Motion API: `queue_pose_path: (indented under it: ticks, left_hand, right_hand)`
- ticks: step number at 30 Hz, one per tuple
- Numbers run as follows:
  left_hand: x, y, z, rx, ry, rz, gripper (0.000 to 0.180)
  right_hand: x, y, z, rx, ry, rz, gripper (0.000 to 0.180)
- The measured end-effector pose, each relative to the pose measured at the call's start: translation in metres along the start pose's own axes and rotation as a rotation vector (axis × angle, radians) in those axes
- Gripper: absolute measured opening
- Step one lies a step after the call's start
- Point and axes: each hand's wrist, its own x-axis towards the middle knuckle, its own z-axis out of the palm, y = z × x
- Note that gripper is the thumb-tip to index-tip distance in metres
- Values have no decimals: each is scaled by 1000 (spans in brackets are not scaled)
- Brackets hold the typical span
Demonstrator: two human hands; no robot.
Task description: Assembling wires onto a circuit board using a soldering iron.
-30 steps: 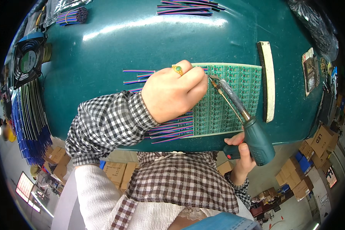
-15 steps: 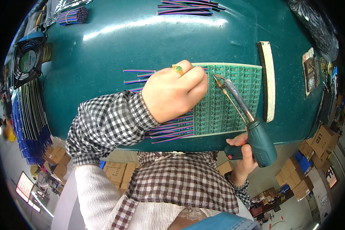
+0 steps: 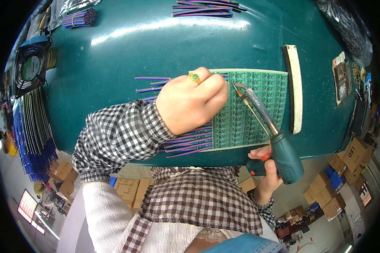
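Note:
A green panel of many small circuit boards (image 3: 253, 114) lies flat on the bench, with thin multicoloured ribbon wires (image 3: 190, 144) along its left edge. My left hand (image 3: 193, 101), with a green-stoned ring, is closed over that edge. Its fingertips point down and away, so what they pinch is hidden. My right hand (image 3: 269, 175) grips the handle of a dark green soldering gun (image 3: 286, 158) from below, near the bench's front edge. The gun's metal barrel and thin feed tube slant up to the left. Its tip is over the panel, just right of my left fingers.
A pale bar (image 3: 296, 90) stands right of the panel. Loose wires (image 3: 204, 8) lie at the back, beside a tied wire bundle (image 3: 79, 19) at far left. A fan (image 3: 31, 65) sits on the left edge, above hanging blue wires (image 3: 33, 130). A small worn tray (image 3: 342, 80) lies right.
The soldering gun and my right hand have shifted very slightly left. Some red now shows by the finger at the gun's handle. My left hand is nearly still.

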Motion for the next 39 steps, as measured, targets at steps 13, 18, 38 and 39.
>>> queue_pose_path:
  ticks: [13,18,38,39]
  left_hand:
    - [-2,-1,2,2,25,8,35]
    - [-2,-1,3,1,53,7,37]
    - [-2,0,1,7,37,32,38]
    - [-2,0,1,2,36,28,37]
  right_hand:
    - [2,0,1,-45,-26,-27,49]
    - [3,-1,1,-44,-38,-29,47]
    - [1,-1,3,-11,-17,3,53]
    - [1,-1,3,-9,-20,6,53]
